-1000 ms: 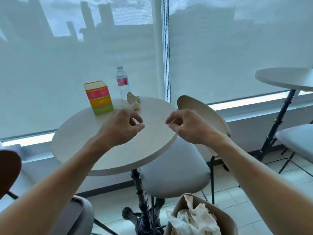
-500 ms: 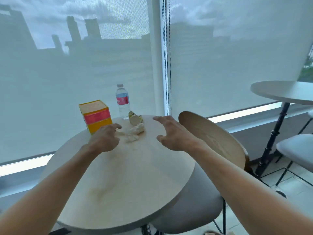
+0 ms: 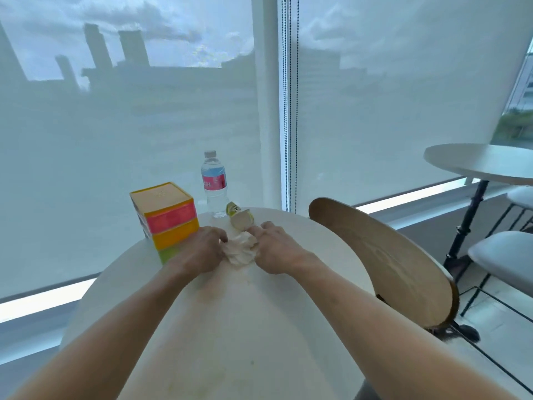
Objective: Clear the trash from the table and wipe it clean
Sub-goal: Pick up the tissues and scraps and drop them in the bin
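Observation:
A crumpled white tissue (image 3: 239, 251) lies near the far side of the round pale table (image 3: 259, 327). My left hand (image 3: 199, 251) touches the tissue's left edge with its fingers curled around it, and my right hand (image 3: 275, 246) closes on it from the right. Just behind the tissue a small tipped-over cup (image 3: 240, 216) with a green label lies on its side. Faint stains mark the tabletop near me.
A striped yellow, pink and green tissue box (image 3: 165, 216) stands left of my hands, and a water bottle (image 3: 214, 184) stands behind the cup by the window blind. A wooden chair back (image 3: 383, 264) sits right of the table; a second table (image 3: 484, 163) stands far right.
Both hands have moved forward over the table and come together around the crumpled tissue. The view has come closer to the table, and the paper bag on the floor is out of sight.

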Demonstrator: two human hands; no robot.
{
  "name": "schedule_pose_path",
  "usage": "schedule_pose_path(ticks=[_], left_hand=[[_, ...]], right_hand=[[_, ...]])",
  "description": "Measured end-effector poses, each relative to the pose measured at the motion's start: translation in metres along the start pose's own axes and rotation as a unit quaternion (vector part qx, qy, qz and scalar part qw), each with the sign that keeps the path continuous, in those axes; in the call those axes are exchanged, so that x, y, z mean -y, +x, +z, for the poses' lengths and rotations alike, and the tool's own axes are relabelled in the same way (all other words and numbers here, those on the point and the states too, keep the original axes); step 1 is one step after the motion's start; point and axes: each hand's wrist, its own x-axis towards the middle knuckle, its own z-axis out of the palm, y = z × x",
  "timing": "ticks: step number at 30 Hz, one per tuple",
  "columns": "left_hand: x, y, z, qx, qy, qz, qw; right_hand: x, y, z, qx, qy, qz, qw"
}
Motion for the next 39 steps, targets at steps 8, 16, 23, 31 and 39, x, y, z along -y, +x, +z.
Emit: schedule_pose_path(ticks=[8, 16, 23, 31, 39], left_hand=[[0.008, -0.014, -0.011, -0.06, -0.005, -0.001, 0.998], [0.003, -0.049, -0.027, -0.117, -0.067, 0.001, 0.991], [-0.022, -0.08, -0.033, -0.14, -0.137, -0.007, 0.981], [-0.067, -0.125, -0.029, -0.157, -0.228, -0.016, 0.961], [-0.128, -0.192, -0.007, -0.148, -0.305, 0.0, 0.941]], right_hand=[[0.004, 0.021, 0.001, -0.044, -0.012, 0.02, 0.999], [0.005, -0.011, -0.027, -0.13, 0.096, 0.015, 0.987], [-0.004, -0.061, -0.05, -0.169, 0.158, -0.003, 0.973], [-0.033, -0.134, -0.068, -0.166, 0.207, -0.01, 0.964], [-0.087, -0.22, -0.064, -0.147, 0.214, 0.02, 0.965]])
